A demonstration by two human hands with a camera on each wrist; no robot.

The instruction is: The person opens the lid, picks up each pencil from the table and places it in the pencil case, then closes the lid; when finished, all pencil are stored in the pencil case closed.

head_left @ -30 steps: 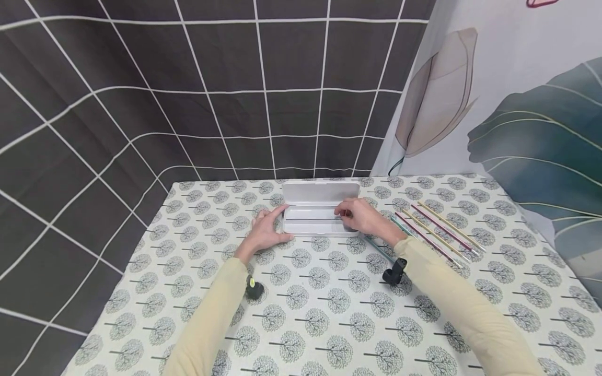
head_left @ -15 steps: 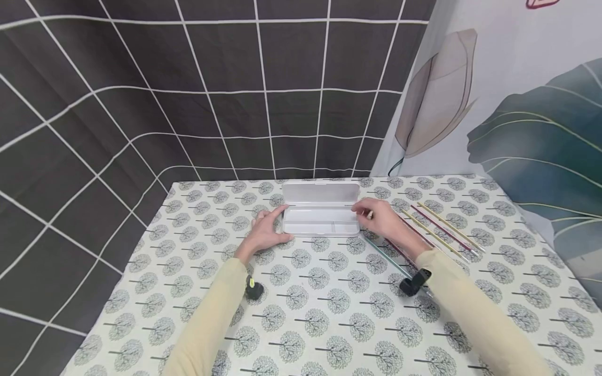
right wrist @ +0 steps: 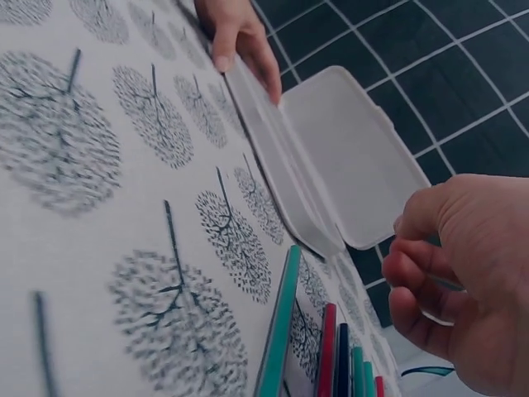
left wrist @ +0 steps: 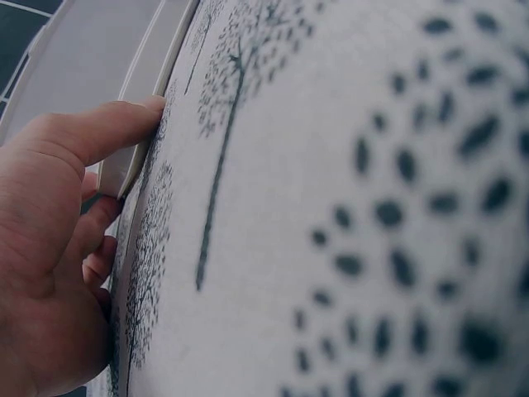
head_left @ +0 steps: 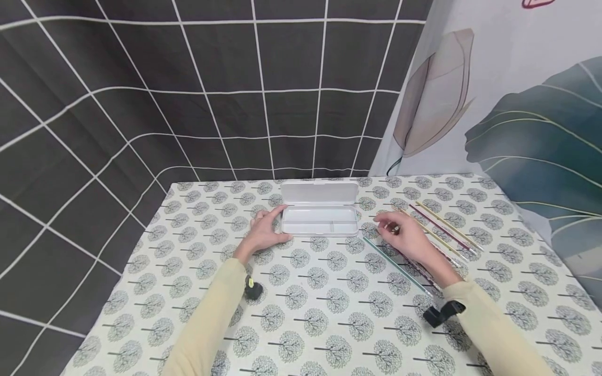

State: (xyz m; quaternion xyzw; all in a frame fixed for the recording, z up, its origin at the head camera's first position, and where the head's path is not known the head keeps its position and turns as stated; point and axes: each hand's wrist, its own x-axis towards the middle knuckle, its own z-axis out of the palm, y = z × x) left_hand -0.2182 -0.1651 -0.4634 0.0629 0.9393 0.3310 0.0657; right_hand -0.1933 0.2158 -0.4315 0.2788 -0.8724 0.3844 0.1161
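A white plastic pencil case [head_left: 308, 228] lies near the back of the table, its lid [head_left: 320, 193] raised. Inside are a long back compartment and a divided front strip; no contents show. My left hand [head_left: 263, 233] grips its left end, thumb at the front edge and fingers reaching behind the corner. Right of the case, my right hand [head_left: 405, 236] hovers over several slim coloured pencils, its fingers loosely curled with nothing between them. A teal pencil [head_left: 397, 265] lies nearest the case; its end and a red pencil [right wrist: 326, 347] show in the right wrist view.
A yellow pencil [head_left: 449, 225] lies outermost on the right, next to a dark red one. The tablecloth [head_left: 301, 313] has a tree print. A dark checked curtain [head_left: 226, 62] hangs close behind the table, a leaf-patterned cloth [head_left: 541, 156] at the right.
My right hand has drawn back from inside the case, moving right and nearer over the pencils. A dark line inside the case has gone, and the front divider shows. My left hand stays put.
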